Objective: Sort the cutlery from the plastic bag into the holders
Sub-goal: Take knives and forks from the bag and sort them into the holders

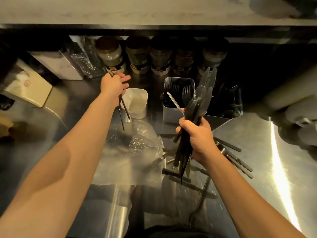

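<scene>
In the head view, the right hand (197, 136) is clenched around a mixed bundle of cutlery (192, 117), held above the steel table (248, 148): dark-handled forks, knives and a spoon fan upward from the fist, with a pale straw-like rod angled out to the left, and handle ends hang below. The left hand (114, 84) pinches a pair of dark chopsticks (122, 109), their tips pointing down beside the white holder (137, 103). A grey metal holder (173, 98) to its right already contains forks, and a dark holder (229, 102) stands further right. The crumpled clear plastic bag (133, 152) lies on the table between the arms. Loose spoons and knives (235, 157) lie to the right of it.
</scene>
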`<state>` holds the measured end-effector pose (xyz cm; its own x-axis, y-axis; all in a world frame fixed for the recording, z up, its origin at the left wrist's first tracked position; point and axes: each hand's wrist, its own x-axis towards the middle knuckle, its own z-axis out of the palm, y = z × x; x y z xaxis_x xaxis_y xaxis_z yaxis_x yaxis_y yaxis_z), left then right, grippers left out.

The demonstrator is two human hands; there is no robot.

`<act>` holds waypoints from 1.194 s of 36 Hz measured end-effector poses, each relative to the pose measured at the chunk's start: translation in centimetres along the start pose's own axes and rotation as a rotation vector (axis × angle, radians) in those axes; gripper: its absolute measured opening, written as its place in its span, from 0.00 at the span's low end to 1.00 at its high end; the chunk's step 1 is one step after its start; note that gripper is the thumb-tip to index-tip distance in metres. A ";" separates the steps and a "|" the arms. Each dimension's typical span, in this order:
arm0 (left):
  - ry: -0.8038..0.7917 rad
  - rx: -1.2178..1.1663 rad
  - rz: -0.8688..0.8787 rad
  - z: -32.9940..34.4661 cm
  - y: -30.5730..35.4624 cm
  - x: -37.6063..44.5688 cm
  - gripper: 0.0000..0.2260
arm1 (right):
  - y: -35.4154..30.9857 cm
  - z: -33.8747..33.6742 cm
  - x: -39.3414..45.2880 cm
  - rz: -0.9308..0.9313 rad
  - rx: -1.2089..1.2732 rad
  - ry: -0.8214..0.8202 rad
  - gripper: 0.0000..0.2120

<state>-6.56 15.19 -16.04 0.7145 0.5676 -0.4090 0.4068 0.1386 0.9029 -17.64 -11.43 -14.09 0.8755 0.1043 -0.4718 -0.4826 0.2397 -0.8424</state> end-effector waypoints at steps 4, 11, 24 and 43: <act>-0.018 -0.001 -0.014 0.0 -0.3 0.4 0.10 | 0.1 0.0 0.0 -0.004 -0.021 -0.005 0.08; -0.005 0.078 -0.024 0.1 -0.8 0.5 0.09 | 0.0 -0.3 -0.3 -0.003 -0.032 -0.006 0.07; -0.029 -0.407 -0.110 0.0 0.4 -1.3 0.13 | -0.2 -1.0 -0.8 -0.014 -0.035 -0.003 0.07; -0.288 -0.696 0.274 5.6 5.5 -9.0 0.06 | -0.5 -3.6 -2.9 -0.011 0.038 0.082 0.06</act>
<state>-7.52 6.29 -8.17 0.8950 0.4363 -0.0934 -0.1847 0.5528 0.8126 -20.02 -15.37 -13.26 0.8748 0.0222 -0.4839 -0.4704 0.2774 -0.8377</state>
